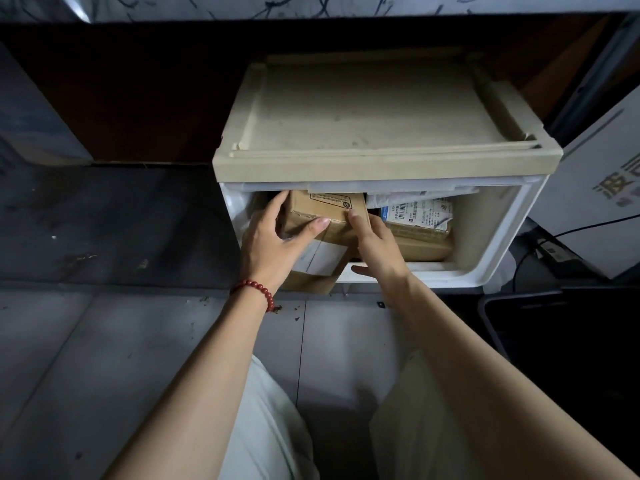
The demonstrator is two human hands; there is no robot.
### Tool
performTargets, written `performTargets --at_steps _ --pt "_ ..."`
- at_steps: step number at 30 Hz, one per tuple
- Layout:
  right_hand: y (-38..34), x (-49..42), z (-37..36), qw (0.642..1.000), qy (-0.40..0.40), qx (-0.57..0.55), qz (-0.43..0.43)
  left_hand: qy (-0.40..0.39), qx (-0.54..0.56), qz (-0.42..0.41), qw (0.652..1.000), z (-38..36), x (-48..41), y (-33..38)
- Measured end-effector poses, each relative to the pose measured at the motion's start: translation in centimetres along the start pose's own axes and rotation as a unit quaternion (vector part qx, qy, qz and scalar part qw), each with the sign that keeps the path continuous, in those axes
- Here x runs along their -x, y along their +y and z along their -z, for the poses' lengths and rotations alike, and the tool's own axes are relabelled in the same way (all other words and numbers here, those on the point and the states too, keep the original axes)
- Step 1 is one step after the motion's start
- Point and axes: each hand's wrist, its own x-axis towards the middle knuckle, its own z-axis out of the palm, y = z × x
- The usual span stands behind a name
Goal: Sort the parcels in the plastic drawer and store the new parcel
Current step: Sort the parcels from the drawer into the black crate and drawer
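A white plastic drawer (491, 237) with a beige top stands open on the floor in front of me. Both hands hold a small brown cardboard parcel (327, 211) at the drawer's left side. My left hand (273, 240) grips its left end, thumb across the front. My right hand (375, 244) grips its right corner. Under it lies a larger brown parcel with a white label (318, 261), tilted over the drawer's front lip. At the right sits a flat brown parcel (424, 244) with a printed label, and a white packet (398, 199) behind it.
A white carton with large printed characters (602, 174) leans at the right. Black cables (540, 251) and a dark bin (554, 341) lie beside the drawer. The floor is grey tile (104, 358); my knees in pale trousers (277, 427) are below.
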Motion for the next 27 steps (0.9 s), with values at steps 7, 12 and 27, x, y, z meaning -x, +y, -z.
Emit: performTargets --at_steps 7,12,27 --pt "-0.6 2.1 0.4 0.999 -0.016 -0.034 -0.029 0.005 -0.002 0.018 1.000 0.6 1.5 1.4" --pt "-1.0 3.6 1.1 0.999 -0.016 -0.046 0.005 0.022 0.014 0.015 1.000 2.4 2.8 1.1" --pt "-0.9 5.9 1.0 0.993 -0.066 -0.092 0.017 0.017 0.102 0.003 0.995 4.9 5.8 3.4"
